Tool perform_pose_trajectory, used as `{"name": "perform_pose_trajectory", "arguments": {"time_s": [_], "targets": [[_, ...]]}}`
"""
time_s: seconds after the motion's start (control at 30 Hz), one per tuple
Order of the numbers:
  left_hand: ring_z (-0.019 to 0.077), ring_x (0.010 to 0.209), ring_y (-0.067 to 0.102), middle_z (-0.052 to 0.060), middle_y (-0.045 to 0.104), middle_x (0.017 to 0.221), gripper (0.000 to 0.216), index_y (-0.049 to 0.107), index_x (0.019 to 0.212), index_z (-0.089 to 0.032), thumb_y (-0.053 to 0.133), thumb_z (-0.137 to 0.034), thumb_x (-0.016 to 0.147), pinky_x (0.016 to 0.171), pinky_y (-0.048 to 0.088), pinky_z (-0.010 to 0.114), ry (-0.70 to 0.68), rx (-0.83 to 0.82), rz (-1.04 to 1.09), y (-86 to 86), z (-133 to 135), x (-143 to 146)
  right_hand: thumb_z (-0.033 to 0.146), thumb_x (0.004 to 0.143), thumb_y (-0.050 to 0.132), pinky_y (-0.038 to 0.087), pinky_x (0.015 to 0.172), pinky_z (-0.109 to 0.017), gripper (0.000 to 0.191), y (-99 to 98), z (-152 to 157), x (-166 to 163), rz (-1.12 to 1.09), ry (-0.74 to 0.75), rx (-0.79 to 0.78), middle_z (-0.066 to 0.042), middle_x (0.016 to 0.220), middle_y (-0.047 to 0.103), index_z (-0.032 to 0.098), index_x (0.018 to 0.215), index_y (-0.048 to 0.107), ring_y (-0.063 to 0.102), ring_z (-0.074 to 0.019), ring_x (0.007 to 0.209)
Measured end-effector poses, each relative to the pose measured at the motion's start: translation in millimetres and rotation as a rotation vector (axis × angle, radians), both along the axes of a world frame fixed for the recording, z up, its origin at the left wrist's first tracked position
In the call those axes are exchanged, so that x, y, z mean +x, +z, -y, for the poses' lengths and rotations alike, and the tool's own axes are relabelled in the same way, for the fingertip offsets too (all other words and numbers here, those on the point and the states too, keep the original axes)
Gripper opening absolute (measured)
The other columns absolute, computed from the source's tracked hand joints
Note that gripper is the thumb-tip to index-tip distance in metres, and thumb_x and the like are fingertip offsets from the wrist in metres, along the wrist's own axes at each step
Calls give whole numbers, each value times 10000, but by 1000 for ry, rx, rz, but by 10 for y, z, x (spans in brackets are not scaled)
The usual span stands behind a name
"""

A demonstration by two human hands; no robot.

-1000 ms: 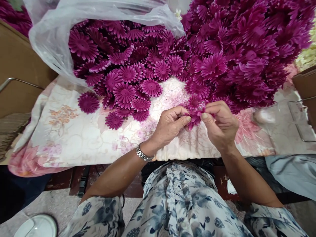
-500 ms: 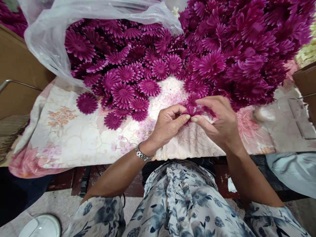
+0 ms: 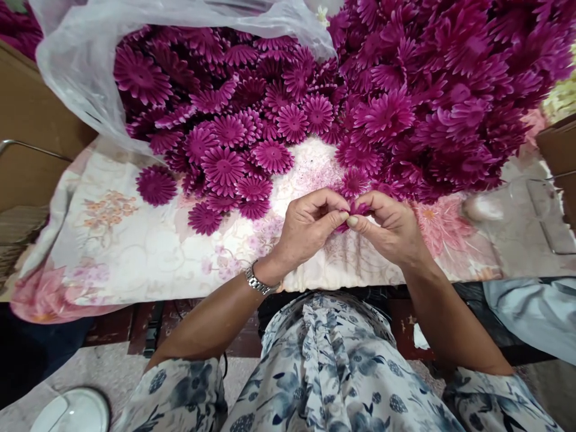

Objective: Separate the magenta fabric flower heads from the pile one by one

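Both hands meet over the near side of the cloth and pinch one small purple artificial flower (image 3: 359, 209), mostly covered by the fingers. My left hand (image 3: 312, 219), with a metal watch on its wrist, closes thumb and index finger on the flower's left side. From the right, my right hand (image 3: 387, 227) grips it the same way, thumb tip beside the left thumb. Just beyond the fingertips lies another purple flower (image 3: 354, 181). Flat daisy-like purple flower pieces (image 3: 224, 168) are heaped to the left, and a taller pile of fluffed purple flowers (image 3: 432, 114) rises on the right.
A clear plastic bag (image 3: 81, 66) lies open around the left heap. Cardboard boxes stand at the left (image 3: 40, 114) and right (image 3: 558, 156) edges. The floral tablecloth (image 3: 148, 258) covers the table. Another person's grey clothing (image 3: 535, 312) shows at the lower right.
My right hand has come down and closed its raised fingers onto the flower, beside the left fingertips. Petals that were spread between the hands are now gathered and mostly hidden.
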State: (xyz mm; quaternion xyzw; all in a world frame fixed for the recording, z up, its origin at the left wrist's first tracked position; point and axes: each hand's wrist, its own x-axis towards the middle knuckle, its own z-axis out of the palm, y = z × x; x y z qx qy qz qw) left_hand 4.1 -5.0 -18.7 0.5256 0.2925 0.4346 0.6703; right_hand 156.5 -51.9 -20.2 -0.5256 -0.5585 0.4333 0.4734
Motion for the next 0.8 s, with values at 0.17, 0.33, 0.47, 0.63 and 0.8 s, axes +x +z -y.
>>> {"name": "perform_pose_trajectory", "arguments": {"time_s": [0.17,0.33,0.47,0.63,0.8], "targets": [[58,610,535,-17,601,694,95,661,778,-165,703,-244,744,570,443,172,-3,18,7,-36,-5,-7,316,839,594,400,630,-249,148,60,21,-13,201,-45,83,22,710,556,178,797,560,508,-94,659],[64,629,554,-13,602,718,155,651,860,-180,661,-317,788,595,470,172,-86,-84,48,-24,-7,-6,319,862,541,387,617,-260,181,95,41,-34,442,-128,213,7,669,551,170,760,552,501,-107,627],[59,563,506,-34,526,630,183,638,829,-180,637,-362,804,552,460,177,-121,-195,73,0,-2,0,285,883,500,376,590,-246,203,91,39,-45,498,-152,266,11,623,538,166,726,545,490,-98,587],[56,565,544,-39,548,636,188,603,771,-165,673,-339,772,546,451,173,-167,-245,106,18,2,14,238,897,463,304,511,-226,240,103,29,-69,572,-216,359,58,533,390,184,664,475,360,-67,487],[59,543,539,-45,565,599,236,575,699,-145,777,-254,642,530,443,181,-174,-253,107,25,-5,34,214,913,413,306,522,-244,298,70,18,-111,659,-239,395,52,529,356,203,616,388,346,-80,499]]}}
